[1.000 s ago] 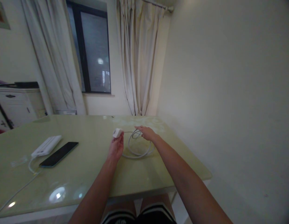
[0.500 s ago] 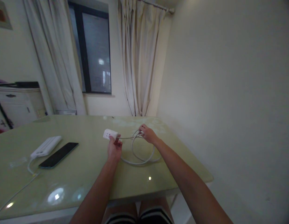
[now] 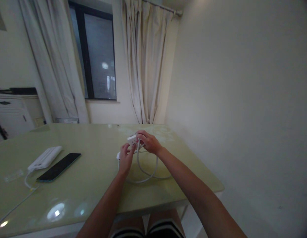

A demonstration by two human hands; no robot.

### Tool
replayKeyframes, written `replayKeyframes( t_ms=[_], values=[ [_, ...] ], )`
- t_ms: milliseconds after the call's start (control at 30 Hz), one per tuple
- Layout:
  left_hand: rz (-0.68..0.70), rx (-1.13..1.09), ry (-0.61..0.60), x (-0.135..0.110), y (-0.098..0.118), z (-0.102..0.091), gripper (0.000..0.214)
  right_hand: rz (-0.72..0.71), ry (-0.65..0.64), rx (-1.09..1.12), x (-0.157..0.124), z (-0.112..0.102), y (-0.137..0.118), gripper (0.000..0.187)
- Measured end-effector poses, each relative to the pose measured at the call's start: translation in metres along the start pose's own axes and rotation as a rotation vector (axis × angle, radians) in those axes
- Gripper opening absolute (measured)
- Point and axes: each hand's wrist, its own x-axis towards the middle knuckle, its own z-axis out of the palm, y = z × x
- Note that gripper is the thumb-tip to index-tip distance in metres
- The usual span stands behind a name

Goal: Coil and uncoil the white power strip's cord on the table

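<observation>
one white socket block (image 3: pixel 132 139) is raised above the table (image 3: pixel 94 140), its outlets facing the camera, long axis seemingly left to right — its right end covered by the right hand (image 3: pixel 149 142), curled on the white cable (image 3: pixel 152 175). the left hand (image 3: pixel 126 157) is half-open beneath — whether it grips cannot be told.

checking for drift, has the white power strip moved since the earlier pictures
Yes: the white power strip has moved right in the view, judged against the window.
</observation>
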Motion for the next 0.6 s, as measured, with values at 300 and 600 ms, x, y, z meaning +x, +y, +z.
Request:
replayKeyframes(
  t_ms=[300, 600],
  values=[
    [-0.162, -0.104, -0.196, -0.001, -0.003, 0.002, 0.049, 0.047, -0.06, 0.077, 0.015, 0.004, -0.009, 0.044],
    [-0.186, -0.16, 0.007, 0.01, -0.022, -0.003, 0.045, 0.267, -0.295, -0.029, 0.012, 0.013, -0.004, 0.073]
  ],
)
